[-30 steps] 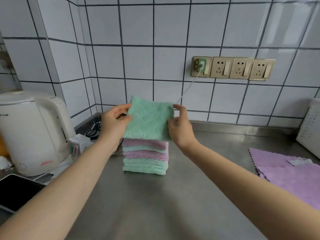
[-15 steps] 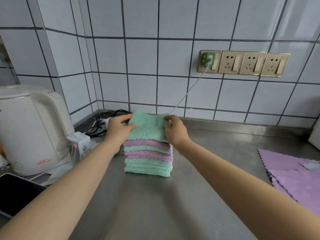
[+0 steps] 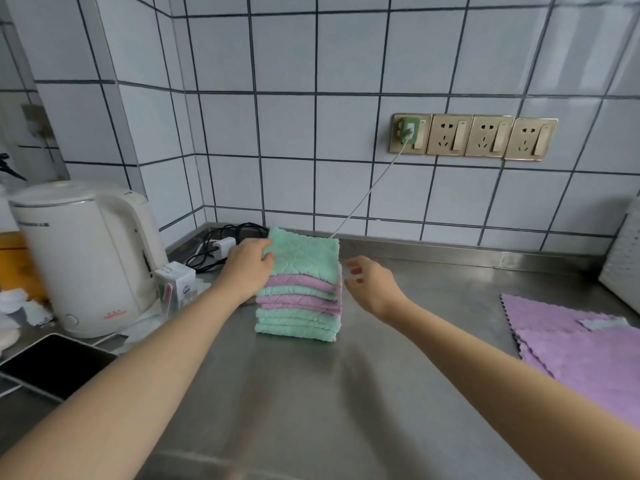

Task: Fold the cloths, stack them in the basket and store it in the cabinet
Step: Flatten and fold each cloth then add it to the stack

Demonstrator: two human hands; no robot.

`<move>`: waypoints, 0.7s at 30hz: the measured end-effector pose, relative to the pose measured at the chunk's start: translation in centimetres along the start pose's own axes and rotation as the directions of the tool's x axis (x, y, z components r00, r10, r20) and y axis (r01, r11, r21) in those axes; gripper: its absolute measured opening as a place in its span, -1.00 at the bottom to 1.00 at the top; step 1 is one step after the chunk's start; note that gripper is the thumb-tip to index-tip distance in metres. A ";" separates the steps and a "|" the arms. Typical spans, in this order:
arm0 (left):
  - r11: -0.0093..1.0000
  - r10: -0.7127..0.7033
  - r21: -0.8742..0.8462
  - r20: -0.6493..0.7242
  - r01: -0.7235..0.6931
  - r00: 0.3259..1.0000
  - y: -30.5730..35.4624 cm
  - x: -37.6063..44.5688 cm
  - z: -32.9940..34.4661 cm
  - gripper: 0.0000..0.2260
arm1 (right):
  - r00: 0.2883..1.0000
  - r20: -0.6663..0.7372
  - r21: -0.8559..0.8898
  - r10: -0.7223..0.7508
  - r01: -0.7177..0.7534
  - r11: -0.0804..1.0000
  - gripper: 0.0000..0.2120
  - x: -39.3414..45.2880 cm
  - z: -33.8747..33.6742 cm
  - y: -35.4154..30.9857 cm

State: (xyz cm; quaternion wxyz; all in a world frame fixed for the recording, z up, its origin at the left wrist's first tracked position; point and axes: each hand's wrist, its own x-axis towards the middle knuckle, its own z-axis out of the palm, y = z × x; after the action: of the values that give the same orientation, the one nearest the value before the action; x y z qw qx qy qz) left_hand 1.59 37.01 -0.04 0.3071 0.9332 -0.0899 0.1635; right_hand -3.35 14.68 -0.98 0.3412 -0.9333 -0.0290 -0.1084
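Observation:
A stack of folded green and purple cloths stands on the steel counter near the back wall. A folded green cloth lies on top of it. My left hand rests on that top cloth's left edge, fingers curled over it. My right hand hovers just right of the stack, fingers apart, holding nothing. Unfolded purple cloths lie spread flat at the right edge of the counter. No basket or cabinet is in view.
A white electric kettle stands at the left with a small carton beside it. A dark tablet lies at the front left. Black cables and a charger sit behind the stack. A white perforated object stands far right.
The green cloth came down from mid-air onto the stack. My right hand has let go of it and moved off to the right; my left hand stays on its left edge.

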 end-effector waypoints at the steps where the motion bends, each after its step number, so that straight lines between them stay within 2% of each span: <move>1: 0.999 0.046 0.005 -0.065 -0.046 0.997 0.9 -0.7 -0.1 -0.65 | 1.000 0.011 -0.003 -0.018 0.018 1.000 -0.62 -1.3 -0.6 0.3; 4: 0.993 0.086 -0.058 -0.208 -0.100 0.974 4.1 -3.9 0.7 -0.71 | 0.996 0.022 -0.038 -0.089 0.090 0.995 -0.64 -5.5 -2.7 1.5; 7: 0.982 0.113 -0.124 -0.208 -0.141 0.972 7.2 -7.9 3.4 -0.76 | 0.990 0.003 -0.065 -0.142 0.142 0.988 -0.68 -10.0 -5.2 3.4; 12: 0.944 0.235 -0.212 -0.112 -0.254 0.966 12.0 -12.8 9.5 -0.83 | 0.990 -0.057 -0.195 -0.130 0.116 0.974 -0.73 -16.9 -9.9 8.5; 15: 0.928 0.272 -0.259 -0.017 -0.267 0.962 15.1 -14.9 12.8 -0.83 | 0.994 -0.096 -0.268 -0.056 0.028 0.963 -0.76 -20.5 -12.7 12.4; 21: 0.875 0.416 -0.348 0.188 -0.336 0.890 20.8 -18.2 18.6 -0.80 | 0.987 -0.122 -0.459 0.100 -0.146 0.876 -0.79 -26.8 -16.4 18.5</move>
State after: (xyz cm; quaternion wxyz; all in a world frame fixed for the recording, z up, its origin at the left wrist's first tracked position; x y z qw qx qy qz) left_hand -16.30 10.49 -9.34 0.3956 0.8516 -0.3340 0.0824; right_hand -30.05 -9.47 -6.39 0.1140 -0.9816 0.0735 -0.1343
